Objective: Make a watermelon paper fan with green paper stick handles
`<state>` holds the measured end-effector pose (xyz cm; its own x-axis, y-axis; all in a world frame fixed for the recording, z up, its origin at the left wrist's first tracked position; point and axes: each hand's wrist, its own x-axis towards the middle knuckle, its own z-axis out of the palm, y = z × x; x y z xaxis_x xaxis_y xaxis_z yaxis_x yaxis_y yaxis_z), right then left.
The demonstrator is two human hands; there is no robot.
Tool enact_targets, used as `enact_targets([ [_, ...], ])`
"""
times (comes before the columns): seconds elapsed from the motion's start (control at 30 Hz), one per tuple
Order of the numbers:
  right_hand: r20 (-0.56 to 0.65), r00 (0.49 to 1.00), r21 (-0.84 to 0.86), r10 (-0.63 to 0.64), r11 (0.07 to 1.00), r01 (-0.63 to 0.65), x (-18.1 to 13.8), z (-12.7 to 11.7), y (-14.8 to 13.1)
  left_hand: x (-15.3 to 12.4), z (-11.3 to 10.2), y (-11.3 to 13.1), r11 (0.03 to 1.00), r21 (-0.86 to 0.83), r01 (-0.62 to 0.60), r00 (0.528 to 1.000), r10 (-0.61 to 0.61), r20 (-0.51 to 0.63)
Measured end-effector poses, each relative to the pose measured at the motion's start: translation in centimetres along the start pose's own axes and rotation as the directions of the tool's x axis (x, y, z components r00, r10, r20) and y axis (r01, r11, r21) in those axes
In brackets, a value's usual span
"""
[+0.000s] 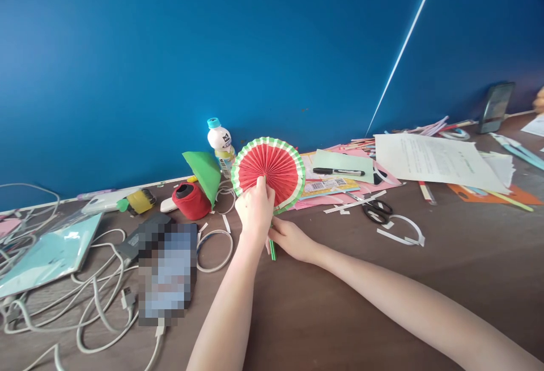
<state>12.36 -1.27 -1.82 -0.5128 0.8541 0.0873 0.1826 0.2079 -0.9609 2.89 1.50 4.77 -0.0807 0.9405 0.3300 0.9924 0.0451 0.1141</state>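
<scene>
A round, pleated paper fan [278, 167] stands upright in front of me, red in the middle with a white and green rim like a watermelon slice. My left hand [256, 207] is closed at the fan's front, a fingertip against its centre. Lower down, my right hand [293, 239] grips the base of the fan near its green stick handle [272, 251], whose end pokes out below the fingers. Some of the fingers of both hands are hidden behind the hands and the fan.
Left of the hands are a tape ring [215, 251], a red roll [192, 201], a bottle [220, 139], a blurred phone [168, 274] and tangled white cables [96, 303]. Rightward lie black-handled scissors [377, 210], paper strips [410, 238], a marker [339, 171] and a printed sheet [433, 161].
</scene>
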Motion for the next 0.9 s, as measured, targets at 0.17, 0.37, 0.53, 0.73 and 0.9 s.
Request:
enact_targets([
  [0.17, 0.023, 1.000, 0.138, -0.001, 0.990, -0.002, 0.1, -0.1, 0.2, -0.1, -0.2, 0.3, 0.997, -0.044, 0.058, 0.998, -0.056, 0.031],
  [0.37, 0.000, 1.000, 0.257, -0.002, 0.966, 0.002, 0.8, -0.7, 0.5, 0.4, -1.9, -0.6, 0.864, -0.491, 0.108, 0.988, -0.040, 0.148],
  [0.53, -0.069, 0.997, 0.337, 0.044, 0.941, -0.018, 1.4, -1.3, 0.5, 1.0, -2.0, -3.2, 0.613, -0.700, 0.366, 0.871, 0.039, 0.489],
  [0.73, -0.123, 0.992, 0.330, 0.009, 0.943, 0.032, 1.2, -1.3, 0.2, 0.9, 0.0, -3.9, 0.414, -0.797, 0.440, 0.840, 0.123, 0.528],
  [0.9, -0.089, 0.996, 0.298, -0.021, 0.953, 0.046, 1.3, -1.2, 0.7, 0.7, 1.6, -3.0, 0.027, -0.845, 0.534, 0.827, 0.194, 0.528],
])
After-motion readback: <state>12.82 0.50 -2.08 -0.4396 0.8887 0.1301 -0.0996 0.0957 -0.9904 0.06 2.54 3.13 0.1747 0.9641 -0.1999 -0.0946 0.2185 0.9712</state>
